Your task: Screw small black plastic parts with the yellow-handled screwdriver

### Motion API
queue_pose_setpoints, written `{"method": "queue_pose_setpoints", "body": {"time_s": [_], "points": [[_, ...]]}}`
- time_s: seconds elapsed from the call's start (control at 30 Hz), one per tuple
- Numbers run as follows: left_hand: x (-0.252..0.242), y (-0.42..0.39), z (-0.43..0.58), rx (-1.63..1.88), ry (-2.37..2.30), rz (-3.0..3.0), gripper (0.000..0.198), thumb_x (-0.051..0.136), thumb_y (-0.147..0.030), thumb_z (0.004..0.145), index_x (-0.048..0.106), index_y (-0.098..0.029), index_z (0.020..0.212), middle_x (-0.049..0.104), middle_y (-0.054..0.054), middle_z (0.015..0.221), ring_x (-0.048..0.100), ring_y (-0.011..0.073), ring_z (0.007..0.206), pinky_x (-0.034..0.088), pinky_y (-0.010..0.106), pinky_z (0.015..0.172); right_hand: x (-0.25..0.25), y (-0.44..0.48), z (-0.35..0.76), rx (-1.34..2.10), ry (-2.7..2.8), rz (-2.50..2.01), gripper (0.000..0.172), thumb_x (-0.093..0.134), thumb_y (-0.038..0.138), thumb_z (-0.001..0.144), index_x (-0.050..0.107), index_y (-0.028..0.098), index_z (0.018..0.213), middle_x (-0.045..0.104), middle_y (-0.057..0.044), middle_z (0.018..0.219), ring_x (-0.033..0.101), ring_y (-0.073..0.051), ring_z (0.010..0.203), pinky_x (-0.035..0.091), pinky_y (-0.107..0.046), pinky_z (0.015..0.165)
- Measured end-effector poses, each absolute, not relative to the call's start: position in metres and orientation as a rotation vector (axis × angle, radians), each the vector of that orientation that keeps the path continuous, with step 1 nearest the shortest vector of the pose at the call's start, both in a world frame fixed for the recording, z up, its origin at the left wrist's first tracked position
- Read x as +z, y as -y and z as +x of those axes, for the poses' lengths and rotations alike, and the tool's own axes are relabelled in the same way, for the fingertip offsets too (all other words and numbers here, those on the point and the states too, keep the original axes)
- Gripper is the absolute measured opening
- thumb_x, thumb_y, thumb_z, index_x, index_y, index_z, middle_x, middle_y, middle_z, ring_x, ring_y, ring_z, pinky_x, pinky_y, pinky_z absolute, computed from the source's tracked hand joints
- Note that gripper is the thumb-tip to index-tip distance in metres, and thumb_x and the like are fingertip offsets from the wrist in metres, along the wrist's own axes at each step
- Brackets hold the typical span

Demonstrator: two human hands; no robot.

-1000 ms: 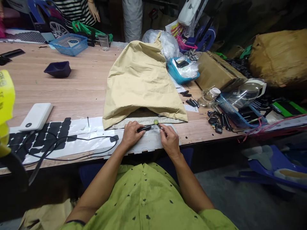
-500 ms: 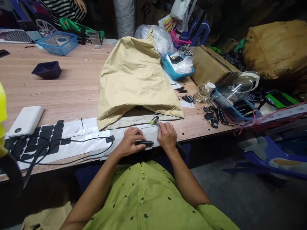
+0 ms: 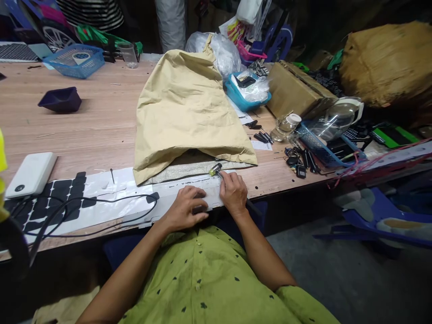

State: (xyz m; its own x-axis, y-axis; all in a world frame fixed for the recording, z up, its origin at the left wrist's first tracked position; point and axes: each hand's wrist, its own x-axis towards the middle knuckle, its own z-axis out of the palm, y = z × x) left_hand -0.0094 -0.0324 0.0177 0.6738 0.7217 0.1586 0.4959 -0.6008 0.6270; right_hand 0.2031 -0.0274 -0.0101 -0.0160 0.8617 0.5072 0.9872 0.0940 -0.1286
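My left hand (image 3: 186, 208) is curled at the table's near edge over a small black part, now almost hidden under the fingers. My right hand (image 3: 232, 192) is closed on a screwdriver whose yellow-green handle (image 3: 215, 169) sticks out past the knuckles. Both hands rest on a white sheet (image 3: 189, 191) lying along the table's front. Just beyond them a tan cloth bag (image 3: 187, 110) covers something flat and grey.
A white power bank (image 3: 31, 174) and black cable (image 3: 101, 198) lie on the left over a sheet of black pads (image 3: 60, 193). Small black parts (image 3: 300, 162), a clear bottle (image 3: 285, 127), blue baskets (image 3: 248, 96) and a cardboard box (image 3: 299, 92) crowd the right. A dark tray (image 3: 60, 99) sits far left.
My left hand drew the small black part back toward the table edge and closed over it. My right hand shifted slightly, tilting the screwdriver so its handle points away.
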Motion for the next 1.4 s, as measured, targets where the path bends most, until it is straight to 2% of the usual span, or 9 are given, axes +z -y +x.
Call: {"method": "queue_pose_setpoints", "body": {"time_s": [0.07, 0.13, 0.3, 0.5, 0.67, 0.9, 1.17, 1.3, 1.4], "points": [[0.022, 0.007, 0.002, 0.590, -1.094, 2.235, 0.018, 0.063, -0.033, 0.092, 0.077, -0.024, 0.095, 0.073, 0.007, 0.101, 0.062, 0.0241, 0.098, 0.049, 0.040, 0.093, -0.011, 0.027, 0.202, -0.362, 1.906, -1.814, 0.030, 0.050, 0.013, 0.095, 0.071, 0.020, 0.116, 0.062, -0.007, 0.089, 0.050, -0.023, 0.084, 0.037, -0.034, 0.073], [0.027, -0.023, 0.018, 0.587, -1.364, 2.150, 0.023, 0.057, -0.030, 0.094, 0.077, -0.022, 0.099, 0.073, 0.007, 0.095, 0.065, 0.0247, 0.094, 0.051, 0.038, 0.088, -0.012, 0.027, 0.200, -0.359, 1.902, -1.817, 0.030, 0.050, 0.013, 0.095, 0.071, 0.021, 0.115, 0.061, -0.007, 0.089, 0.050, -0.023, 0.084, 0.036, -0.034, 0.072], [0.044, -0.084, 0.062, 0.337, -1.817, 2.053, 0.031, 0.048, -0.020, 0.094, 0.076, -0.021, 0.107, 0.075, 0.013, 0.111, 0.068, 0.0317, 0.107, 0.052, 0.040, 0.087, -0.015, 0.026, 0.198, -0.342, 1.900, -1.817, 0.030, 0.050, 0.012, 0.094, 0.071, 0.021, 0.115, 0.061, -0.008, 0.089, 0.049, -0.023, 0.083, 0.036, -0.034, 0.071], [0.056, -0.103, 0.089, 0.284, -2.000, 1.872, 0.037, 0.052, -0.044, 0.096, 0.076, -0.016, 0.105, 0.075, 0.020, 0.111, 0.071, 0.0357, 0.107, 0.054, 0.042, 0.088, -0.016, 0.025, 0.196, -0.307, 1.915, -1.815, 0.032, 0.051, 0.013, 0.094, 0.070, 0.022, 0.117, 0.061, -0.008, 0.090, 0.050, -0.023, 0.085, 0.037, -0.033, 0.072], [0.055, -0.103, 0.082, 0.213, -1.930, 1.912, 0.035, 0.059, -0.044, 0.091, 0.076, -0.019, 0.108, 0.076, 0.017, 0.115, 0.069, 0.0343, 0.112, 0.055, 0.040, 0.088, -0.015, 0.024, 0.195, -0.324, 1.918, -1.817, 0.030, 0.051, 0.013, 0.094, 0.071, 0.022, 0.116, 0.062, -0.008, 0.089, 0.050, -0.023, 0.084, 0.036, -0.033, 0.071], [0.043, -0.092, 0.046, 0.293, -1.806, 1.996, 0.048, 0.063, -0.031, 0.084, 0.069, -0.029, 0.131, 0.078, 0.007, 0.112, 0.068, 0.0310, 0.112, 0.054, 0.037, 0.088, -0.016, 0.023, 0.195, -0.351, 1.908, -1.802, 0.028, 0.053, 0.013, 0.093, 0.071, 0.022, 0.113, 0.062, -0.007, 0.088, 0.050, -0.023, 0.083, 0.036, -0.033, 0.071], [0.012, -0.058, 0.007, 0.565, -1.492, 2.144, 0.037, 0.061, -0.019, 0.079, 0.077, -0.027, 0.112, 0.068, 0.005, 0.094, 0.064, 0.0258, 0.094, 0.052, 0.038, 0.088, -0.017, 0.023, 0.198, -0.354, 1.908, -1.800, 0.030, 0.051, 0.012, 0.093, 0.071, 0.021, 0.114, 0.061, -0.008, 0.088, 0.050, -0.023, 0.083, 0.037, -0.033, 0.071], [0.001, -0.035, -0.007, 0.692, -1.350, 2.115, 0.036, 0.064, -0.020, 0.078, 0.073, -0.025, 0.113, 0.067, 0.003, 0.092, 0.062, 0.0240, 0.091, 0.051, 0.039, 0.088, -0.019, 0.022, 0.202, -0.313, 1.910, -1.806, 0.031, 0.051, 0.013, 0.093, 0.071, 0.021, 0.116, 0.061, -0.008, 0.090, 0.051, -0.024, 0.084, 0.038, -0.033, 0.071], [-0.001, -0.026, -0.009, 0.772, -1.359, 2.081, 0.026, 0.066, -0.022, 0.079, 0.072, -0.022, 0.104, 0.068, 0.004, 0.093, 0.061, 0.0243, 0.092, 0.052, 0.039, 0.088, -0.018, 0.021, 0.207, -0.266, 1.901, -1.786, 0.032, 0.052, 0.014, 0.093, 0.072, 0.022, 0.116, 0.064, -0.008, 0.090, 0.053, -0.023, 0.083, 0.041, -0.033, 0.073]]}}
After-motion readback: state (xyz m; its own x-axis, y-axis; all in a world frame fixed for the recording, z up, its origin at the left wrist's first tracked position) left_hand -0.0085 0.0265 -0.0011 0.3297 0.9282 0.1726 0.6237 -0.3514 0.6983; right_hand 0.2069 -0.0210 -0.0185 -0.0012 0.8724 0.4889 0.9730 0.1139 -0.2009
